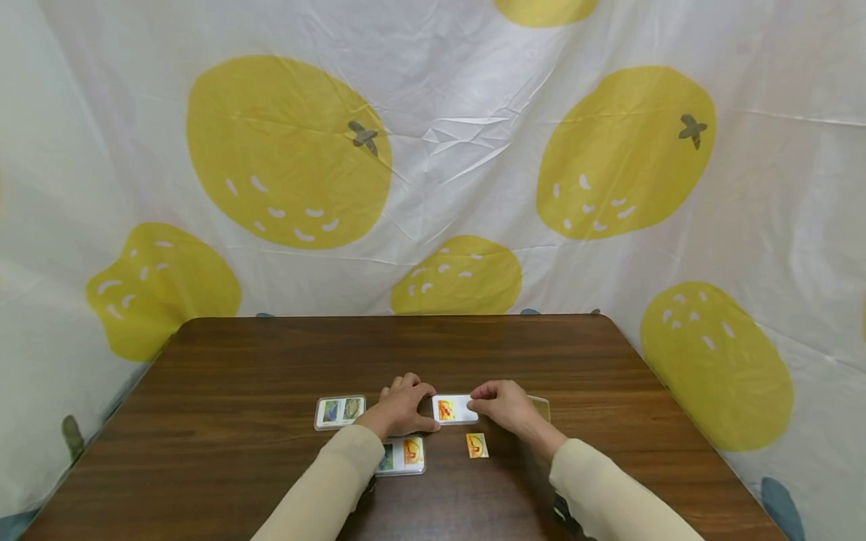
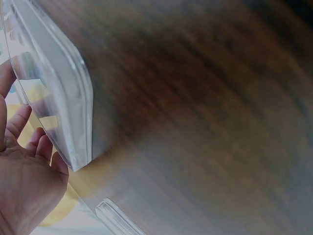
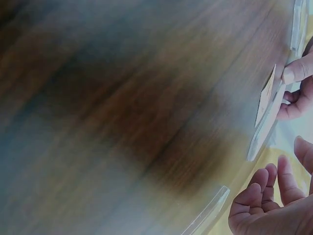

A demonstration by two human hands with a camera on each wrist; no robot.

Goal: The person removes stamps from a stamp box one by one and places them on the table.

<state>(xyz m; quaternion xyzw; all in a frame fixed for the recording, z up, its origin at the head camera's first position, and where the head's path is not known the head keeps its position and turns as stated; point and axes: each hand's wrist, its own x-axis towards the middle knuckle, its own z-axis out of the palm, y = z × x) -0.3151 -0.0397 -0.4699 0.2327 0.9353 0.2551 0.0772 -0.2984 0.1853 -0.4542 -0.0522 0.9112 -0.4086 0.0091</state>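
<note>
Two hands, left hand and right hand, pinch the white rectangular orange-pictured card holder; it probably wants level, even finger pressure.

lying flat on table, left of centre: cased card showing two small pictures | lying at near edge: second cased card, partly hidden | lying loose nearby: small orange card | hanging behind, wrinkling: white sheet bearing yellow fruit prints
</note>
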